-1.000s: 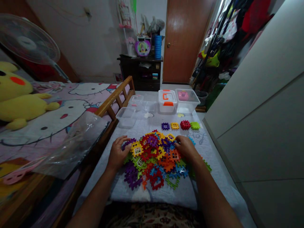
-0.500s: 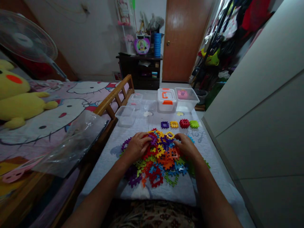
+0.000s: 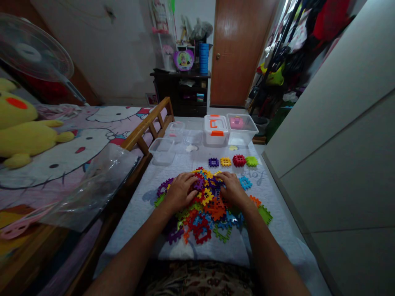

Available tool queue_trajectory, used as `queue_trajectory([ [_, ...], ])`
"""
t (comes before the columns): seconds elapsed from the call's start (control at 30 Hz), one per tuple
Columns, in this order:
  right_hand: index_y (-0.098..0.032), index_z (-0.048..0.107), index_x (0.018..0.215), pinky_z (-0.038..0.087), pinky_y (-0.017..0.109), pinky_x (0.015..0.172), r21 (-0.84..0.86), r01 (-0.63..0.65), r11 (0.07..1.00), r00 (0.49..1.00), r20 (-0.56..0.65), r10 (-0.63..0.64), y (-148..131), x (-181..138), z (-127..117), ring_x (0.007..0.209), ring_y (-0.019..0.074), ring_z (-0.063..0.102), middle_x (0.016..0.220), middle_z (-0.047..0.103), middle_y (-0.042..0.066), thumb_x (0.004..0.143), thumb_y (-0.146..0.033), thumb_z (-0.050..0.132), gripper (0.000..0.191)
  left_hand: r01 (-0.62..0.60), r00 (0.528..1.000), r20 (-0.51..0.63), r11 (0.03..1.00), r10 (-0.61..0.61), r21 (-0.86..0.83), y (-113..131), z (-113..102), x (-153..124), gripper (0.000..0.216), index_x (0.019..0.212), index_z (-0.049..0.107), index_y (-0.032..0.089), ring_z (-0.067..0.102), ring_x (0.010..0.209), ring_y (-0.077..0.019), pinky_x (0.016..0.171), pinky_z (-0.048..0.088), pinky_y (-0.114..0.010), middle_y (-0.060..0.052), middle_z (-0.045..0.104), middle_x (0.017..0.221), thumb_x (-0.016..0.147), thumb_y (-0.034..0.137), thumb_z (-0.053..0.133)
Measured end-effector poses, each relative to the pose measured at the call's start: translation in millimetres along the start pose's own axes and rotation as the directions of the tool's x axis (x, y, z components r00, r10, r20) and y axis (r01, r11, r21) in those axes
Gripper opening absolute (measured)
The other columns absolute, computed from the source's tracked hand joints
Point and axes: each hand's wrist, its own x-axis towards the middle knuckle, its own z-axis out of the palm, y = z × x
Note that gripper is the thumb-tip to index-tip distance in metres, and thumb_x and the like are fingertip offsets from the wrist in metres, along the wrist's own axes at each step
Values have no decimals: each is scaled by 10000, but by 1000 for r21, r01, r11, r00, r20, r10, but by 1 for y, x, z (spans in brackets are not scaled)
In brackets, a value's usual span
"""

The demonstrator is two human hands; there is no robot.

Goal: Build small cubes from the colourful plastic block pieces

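A heap of colourful plastic interlocking building pieces [image 3: 215, 207], square frames with toothed edges, lies on the cloth-covered table in front of me. At its left side rests my left hand [image 3: 181, 190], thumb and fingers apart, touching the heap near a purple piece [image 3: 199, 183]. From the right, my right hand [image 3: 232, 189] reaches over the pile with spread, curved fingers. Its fingertips are at a dark blue piece [image 3: 212, 182]; a firm grip on it does not show. A yellow piece [image 3: 207, 197] lies between the hands.
Beyond the heap stand a purple block [image 3: 213, 162], a yellow one [image 3: 225, 162], a red one [image 3: 239, 160] and a green one [image 3: 252, 161]. Clear plastic boxes [image 3: 242, 131] and an orange-handled box [image 3: 216, 133] stand behind. A wooden bed rail [image 3: 148, 123] borders the left.
My right hand has moved left and inward over the heap, uncovering a light blue piece and some orange and green ones at the right. My left hand has barely shifted.
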Motion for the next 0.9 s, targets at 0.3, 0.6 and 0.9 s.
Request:
queue_trajectory([
  [0.3, -190, 741, 1004, 375, 328, 886, -148, -106, 983, 991, 67, 117, 9, 10, 5, 996, 247, 535, 1046, 631, 116, 817, -122, 576, 259, 33, 999, 18, 970, -29, -241, -2, -18, -2, 289, 1105, 677, 224, 620, 1116, -244, 1012, 478, -423, -80, 683, 1168, 856, 369, 659],
  [0.6, -194, 647, 889, 452, 298, 802, 461, -117, 880, 992, 7, 129, 25, -9, -14, 861, 183, 593, 923, 649, 38, 757, -173, 525, 181, 255, 956, -92, 942, -280, -217, -76, -24, -19, 454, 1043, 692, 204, 605, 1176, -284, 1082, 436, -451, -101, 678, 1201, 831, 587, 571],
  [0.9, -197, 636, 902, 464, 282, 638, 751, -247, 612, 934, 16, 357, 46, -20, -24, 677, 172, 605, 732, 663, 10, 737, -351, 557, 239, 351, 915, -99, 892, -392, -284, -107, -11, -35, 505, 1018, 702, 190, 630, 1138, -284, 1065, 453, -435, -112, 704, 1149, 839, 616, 497],
])
